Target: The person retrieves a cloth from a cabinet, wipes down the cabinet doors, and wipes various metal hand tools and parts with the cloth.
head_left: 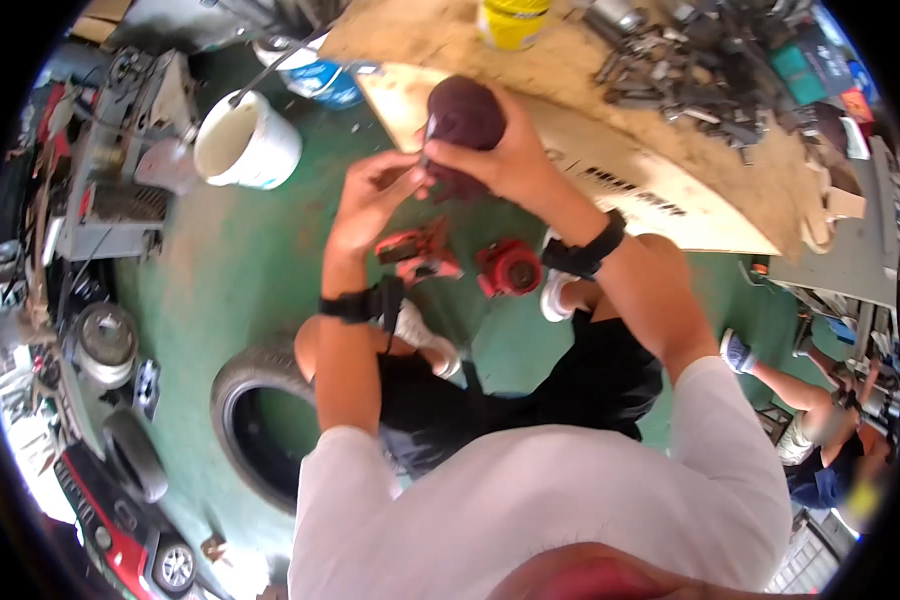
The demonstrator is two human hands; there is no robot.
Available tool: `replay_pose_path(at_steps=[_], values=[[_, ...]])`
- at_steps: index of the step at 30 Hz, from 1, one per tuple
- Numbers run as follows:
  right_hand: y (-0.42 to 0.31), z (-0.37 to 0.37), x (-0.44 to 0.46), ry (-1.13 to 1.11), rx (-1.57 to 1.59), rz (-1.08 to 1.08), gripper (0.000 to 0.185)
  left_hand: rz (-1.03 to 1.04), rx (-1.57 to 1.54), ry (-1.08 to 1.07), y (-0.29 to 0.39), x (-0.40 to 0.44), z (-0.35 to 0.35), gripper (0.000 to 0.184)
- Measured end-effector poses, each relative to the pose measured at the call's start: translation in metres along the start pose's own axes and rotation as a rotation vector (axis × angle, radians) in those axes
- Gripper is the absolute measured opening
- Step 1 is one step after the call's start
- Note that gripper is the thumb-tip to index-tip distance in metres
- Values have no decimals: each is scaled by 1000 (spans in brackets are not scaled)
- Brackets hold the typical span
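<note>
A rounded dark maroon object (465, 112) is held up in front of me, close to the front edge of the wooden table; I cannot tell its kind. My right hand (515, 158) wraps round its right side, with the thumb across the front. At its lower left edge, the fingertips of my left hand (380, 190) are pinched together against it. Part of its underside is hidden by my fingers. Below my hands, a red tool-like piece (420, 250) and a red piece with a round face (510, 268) lie on the green floor.
The wooden table (400, 40) carries a yellow tub (512, 22) and a heap of metal parts (685, 70). A white bucket (248, 142) and a blue bucket (325, 82) stand left. A tire (232, 425) lies beside my leg. Another person (815, 405) is at the right.
</note>
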State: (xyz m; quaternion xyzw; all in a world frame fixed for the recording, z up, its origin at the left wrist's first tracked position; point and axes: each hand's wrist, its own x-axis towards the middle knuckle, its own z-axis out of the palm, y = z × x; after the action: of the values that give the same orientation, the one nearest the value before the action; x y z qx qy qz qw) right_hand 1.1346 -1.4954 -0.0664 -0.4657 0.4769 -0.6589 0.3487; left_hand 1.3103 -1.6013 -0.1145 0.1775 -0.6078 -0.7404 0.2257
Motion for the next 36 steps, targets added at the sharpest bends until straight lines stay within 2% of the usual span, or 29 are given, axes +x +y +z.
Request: replay_pose_path(at_steps=[2, 4, 5, 8, 9, 10, 13, 15, 17, 19, 21, 23, 24, 25, 26, 28, 29, 32, 36], values=[[-16, -8, 2, -39, 34, -8, 44, 17, 5, -31, 0, 2, 2, 16], [-32, -8, 1, 146, 220, -10, 42, 23, 13, -41, 0, 1, 3, 16], [-37, -8, 0, 160, 158, -8, 42, 4, 2, -27, 0, 1, 5, 15], [-24, -4, -9, 117, -366, -89, 45, 22, -69, -14, 2, 3, 9, 13], [-30, -4, -10, 52, -600, -197, 48, 33, -60, -33, 2, 3, 8, 15], [-22, -7, -6, -7, -701, -381, 49, 42, -49, -49, 3, 3, 6, 16], [-19, -12, -7, -90, -693, -338, 50, 10, -15, -88, 4, 1, 2, 16], [-34, -17, -9, -133, -605, 8, 51, -1, -33, -116, 4, 1, 4, 16], [-34, -21, -9, -137, -593, -16, 51, -74, -58, -121, 7, -2, 7, 8], [-40, -24, -9, -139, -581, -45, 51, -59, -76, -130, 5, 0, 6, 13], [-61, -29, -9, -58, -719, -114, 50, -46, -89, -132, 3, 2, 0, 17], [-85, -43, -8, 112, -981, -194, 51, -1, -97, -23, -3, 8, -6, 15], [-115, -45, -6, 156, -895, -107, 52, -4, -104, -30, -3, 10, -7, 15], [-129, -55, -6, 268, -984, -225, 52, -9, -159, 0, -3, 12, -8, 16], [-134, -80, -4, 340, -1007, -157, 47, -8, -212, 35, -3, 14, -9, 17], [-166, -95, 2, 367, -1017, -163, 35, -25, -214, 42, -1, 14, -7, 16], [-163, -129, 7, 334, -976, -161, 34, -31, -230, 29, 0, 14, -4, 16], [-169, -167, 17, 497, -731, 104, 36, -48, -249, 6, 0, 18, 3, 17], [-145, -217, 32, 563, -730, 144, 42, -66, -232, -23, -3, 23, 9, 17]])
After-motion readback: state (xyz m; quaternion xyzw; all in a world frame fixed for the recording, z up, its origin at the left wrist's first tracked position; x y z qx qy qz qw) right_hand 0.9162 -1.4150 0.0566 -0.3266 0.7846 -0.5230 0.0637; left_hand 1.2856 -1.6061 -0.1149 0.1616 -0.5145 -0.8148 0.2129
